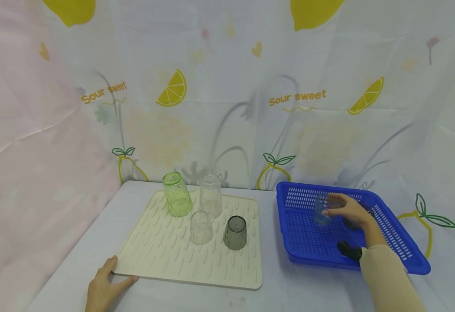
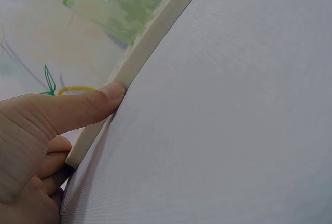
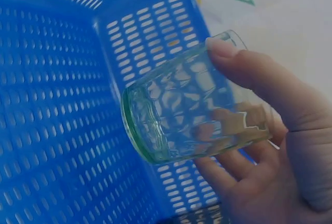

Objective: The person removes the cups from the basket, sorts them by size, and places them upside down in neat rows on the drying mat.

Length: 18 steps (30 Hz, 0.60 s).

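Note:
In the head view, my right hand (image 1: 348, 210) is over the blue basket (image 1: 283, 225), gripping a clear drinking glass (image 1: 321, 212). The right wrist view shows the glass (image 3: 181, 99) between thumb and fingers, dimpled on its side, its thick greenish end pointing away from the palm. At the near left corner of a cream drying mat (image 1: 165, 262), my left hand (image 1: 104, 287) holds the mat, thumb on the front edge and fingers curled at the left side. On the mat stand a green glass (image 1: 177, 199), a tall clear glass (image 1: 210, 199), a short clear glass (image 1: 201, 229) and a grey glass (image 1: 235, 234).
Another dark glass (image 1: 352, 224) lies in the basket, partly hidden beneath my right hand. The basket stands right of the mat on a white-covered table (image 1: 270, 286). A lemon-print cloth (image 1: 227, 130) hangs behind both.

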{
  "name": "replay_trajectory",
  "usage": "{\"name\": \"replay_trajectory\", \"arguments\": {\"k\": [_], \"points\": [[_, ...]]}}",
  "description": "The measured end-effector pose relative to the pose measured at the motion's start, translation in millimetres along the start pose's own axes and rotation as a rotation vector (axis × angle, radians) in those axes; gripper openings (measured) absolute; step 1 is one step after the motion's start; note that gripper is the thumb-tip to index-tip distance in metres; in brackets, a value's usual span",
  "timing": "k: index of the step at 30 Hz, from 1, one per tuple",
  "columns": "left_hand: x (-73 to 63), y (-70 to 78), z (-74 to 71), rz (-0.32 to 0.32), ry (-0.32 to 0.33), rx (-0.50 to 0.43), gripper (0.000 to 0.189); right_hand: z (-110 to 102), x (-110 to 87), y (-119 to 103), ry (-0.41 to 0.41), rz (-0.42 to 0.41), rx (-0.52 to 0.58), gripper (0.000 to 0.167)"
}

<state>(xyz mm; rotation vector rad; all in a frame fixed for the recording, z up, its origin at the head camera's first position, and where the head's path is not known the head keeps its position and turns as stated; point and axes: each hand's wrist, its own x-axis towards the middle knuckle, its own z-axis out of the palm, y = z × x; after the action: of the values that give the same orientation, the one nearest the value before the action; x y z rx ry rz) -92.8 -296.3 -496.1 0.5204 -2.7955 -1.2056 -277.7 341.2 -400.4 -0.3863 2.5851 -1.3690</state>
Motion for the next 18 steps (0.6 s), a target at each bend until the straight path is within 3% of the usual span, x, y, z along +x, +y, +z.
{"name": "replay_trajectory", "arguments": {"k": [10, 18], "points": [[1.6, -2.6, 0.9, 0.007, 0.002, 0.0, 0.108, 1, -3.5, -19, 0.102, -0.086, 0.044, 0.074], [2.0, 0.1, -0.2, -0.055, -0.011, 0.017, 0.11, 5, -8.2, -34, 0.161, -0.131, 0.127, 0.071]]}}
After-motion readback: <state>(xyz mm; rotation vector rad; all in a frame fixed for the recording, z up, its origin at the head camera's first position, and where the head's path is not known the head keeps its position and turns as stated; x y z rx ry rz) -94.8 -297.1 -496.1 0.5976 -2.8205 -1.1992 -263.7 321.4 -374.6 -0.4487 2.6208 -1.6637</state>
